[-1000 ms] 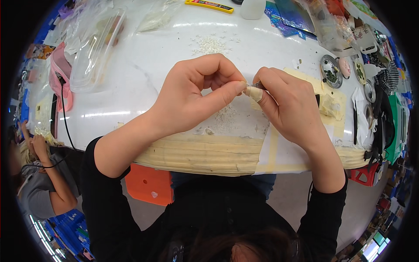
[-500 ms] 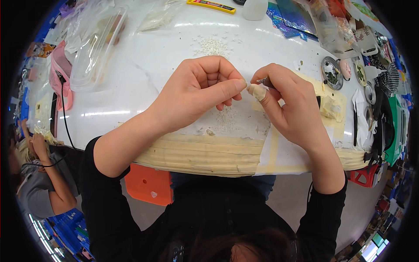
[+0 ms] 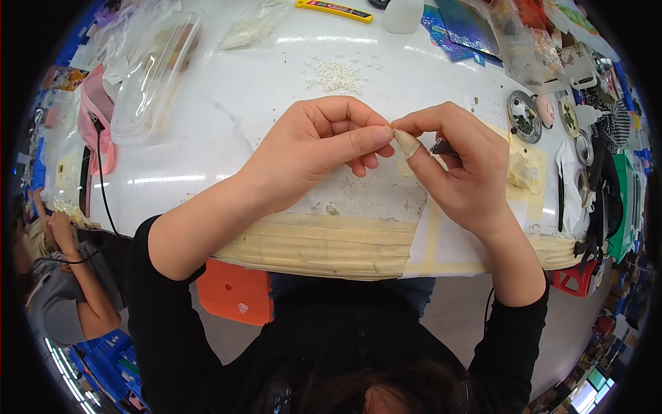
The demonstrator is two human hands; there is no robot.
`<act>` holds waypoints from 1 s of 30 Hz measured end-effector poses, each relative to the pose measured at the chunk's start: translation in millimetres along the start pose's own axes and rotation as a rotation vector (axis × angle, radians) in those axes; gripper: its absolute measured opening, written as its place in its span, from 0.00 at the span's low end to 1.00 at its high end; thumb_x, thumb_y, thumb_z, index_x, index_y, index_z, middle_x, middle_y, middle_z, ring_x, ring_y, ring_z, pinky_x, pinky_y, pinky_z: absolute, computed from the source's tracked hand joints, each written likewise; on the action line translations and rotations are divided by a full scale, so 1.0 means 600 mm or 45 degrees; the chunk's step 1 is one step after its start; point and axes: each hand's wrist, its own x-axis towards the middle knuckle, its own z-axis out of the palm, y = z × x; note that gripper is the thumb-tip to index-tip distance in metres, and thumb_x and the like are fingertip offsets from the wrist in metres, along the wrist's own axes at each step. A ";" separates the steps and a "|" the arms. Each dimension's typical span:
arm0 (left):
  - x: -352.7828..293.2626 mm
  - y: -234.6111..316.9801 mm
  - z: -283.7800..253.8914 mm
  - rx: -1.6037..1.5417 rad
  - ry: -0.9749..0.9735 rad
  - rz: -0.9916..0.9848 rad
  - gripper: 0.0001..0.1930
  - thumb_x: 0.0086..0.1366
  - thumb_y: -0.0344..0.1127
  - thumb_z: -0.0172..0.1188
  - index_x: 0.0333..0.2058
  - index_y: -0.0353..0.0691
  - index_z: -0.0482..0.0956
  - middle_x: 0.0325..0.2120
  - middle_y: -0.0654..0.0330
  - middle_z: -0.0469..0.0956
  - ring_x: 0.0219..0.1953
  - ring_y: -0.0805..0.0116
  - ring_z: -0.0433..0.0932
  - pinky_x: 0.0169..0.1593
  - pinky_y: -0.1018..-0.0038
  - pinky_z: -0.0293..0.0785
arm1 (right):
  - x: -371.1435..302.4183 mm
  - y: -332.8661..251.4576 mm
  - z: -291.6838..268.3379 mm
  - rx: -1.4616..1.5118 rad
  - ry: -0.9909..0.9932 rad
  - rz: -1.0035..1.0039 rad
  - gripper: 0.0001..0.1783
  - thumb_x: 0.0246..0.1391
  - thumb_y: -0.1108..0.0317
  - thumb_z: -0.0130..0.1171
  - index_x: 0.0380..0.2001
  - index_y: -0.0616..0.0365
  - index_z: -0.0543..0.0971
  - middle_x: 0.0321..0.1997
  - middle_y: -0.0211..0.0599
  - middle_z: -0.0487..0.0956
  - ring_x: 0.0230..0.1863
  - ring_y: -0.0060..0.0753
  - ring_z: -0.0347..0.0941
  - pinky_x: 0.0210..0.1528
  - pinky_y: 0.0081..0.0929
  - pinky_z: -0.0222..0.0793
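Observation:
Above the middle of the white table, my left hand (image 3: 314,148) is closed, its thumb and index finger pinching something too small to make out. My right hand (image 3: 462,162) meets it there, index and thumb tips together at the left fingertips. A pale covering (image 3: 407,143) wraps the right thumb tip. Tucked in the curled right fingers is a small dark tool with a metal tip (image 3: 443,147), partly hidden by the hand. Beyond the hands lies a scatter of tiny white pieces (image 3: 336,74); finer crumbs (image 3: 362,193) are strewn beneath them.
A clear plastic box (image 3: 148,90) and a pink mesh pouch (image 3: 93,117) stand at left. On the right are round metal tins (image 3: 524,117), a paper sheet (image 3: 448,245) and a black strap (image 3: 605,179). Masking tape (image 3: 310,245) covers the front edge. Another person (image 3: 69,297) sits at far left.
My right index finger has reached out to the left fingertips, and the tool's pointed tip has drawn back into the right hand. The left hand has barely shifted.

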 end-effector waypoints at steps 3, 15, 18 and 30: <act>-0.002 -0.005 -0.002 -0.236 -0.007 -0.116 0.07 0.68 0.34 0.60 0.40 0.38 0.80 0.33 0.62 0.81 0.31 0.80 0.75 0.37 0.83 0.73 | 0.000 0.000 0.004 0.021 0.033 -0.030 0.13 0.40 0.84 0.60 0.33 0.62 0.80 0.31 0.35 0.79 0.29 0.28 0.80 0.31 0.20 0.79; 0.004 -0.004 -0.005 -0.126 0.205 0.082 0.08 0.69 0.35 0.59 0.42 0.38 0.80 0.33 0.64 0.80 0.32 0.80 0.74 0.38 0.83 0.72 | -0.004 -0.006 0.014 -0.100 0.014 -0.143 0.22 0.38 0.84 0.60 0.41 0.57 0.82 0.31 0.33 0.78 0.26 0.26 0.76 0.25 0.20 0.73; 0.002 -0.002 -0.004 -0.057 0.200 0.063 0.09 0.69 0.35 0.59 0.42 0.38 0.80 0.33 0.64 0.80 0.33 0.80 0.75 0.39 0.83 0.72 | 0.001 -0.004 0.001 -0.032 0.051 -0.092 0.21 0.39 0.84 0.60 0.40 0.58 0.83 0.32 0.32 0.78 0.27 0.22 0.76 0.26 0.20 0.75; 0.010 -0.003 0.001 0.992 0.126 0.817 0.03 0.62 0.28 0.65 0.35 0.36 0.82 0.31 0.63 0.80 0.32 0.74 0.75 0.35 0.77 0.72 | 0.012 0.007 -0.036 0.403 0.470 0.011 0.05 0.62 0.75 0.58 0.39 0.65 0.80 0.27 0.21 0.75 0.23 0.06 0.57 0.24 0.08 0.51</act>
